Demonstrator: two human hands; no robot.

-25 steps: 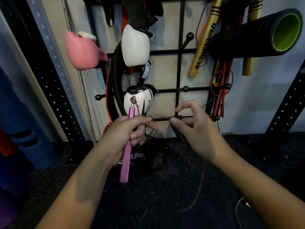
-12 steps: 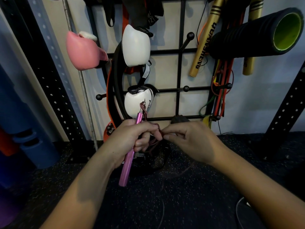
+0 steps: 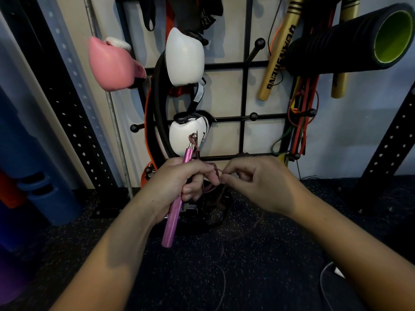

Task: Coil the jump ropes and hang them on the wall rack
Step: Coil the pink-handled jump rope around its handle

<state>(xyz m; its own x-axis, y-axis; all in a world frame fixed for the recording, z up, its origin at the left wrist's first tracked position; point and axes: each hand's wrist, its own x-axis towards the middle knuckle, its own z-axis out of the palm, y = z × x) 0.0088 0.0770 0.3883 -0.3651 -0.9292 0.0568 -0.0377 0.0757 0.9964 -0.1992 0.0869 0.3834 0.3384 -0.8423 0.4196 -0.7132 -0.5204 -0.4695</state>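
Your left hand point(image 3: 177, 185) grips the pink handle point(image 3: 174, 212) while your right hand point(image 3: 258, 185) pinches the thin cord point(image 3: 216, 172) right beside it.

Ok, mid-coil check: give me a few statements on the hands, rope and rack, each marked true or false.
1. The left hand grips the pink handle. True.
2. The right hand hangs open and holds nothing. False: it pinches the thin rope beside the left hand.
3. The rope is already hung on the wall rack. False: both hands hold it in front of the rack, and part trails on the floor.
4. A pink boxing glove hangs at the rack's upper left. True.
5. The foam roller lies on the floor. False: it sits high at the upper right.
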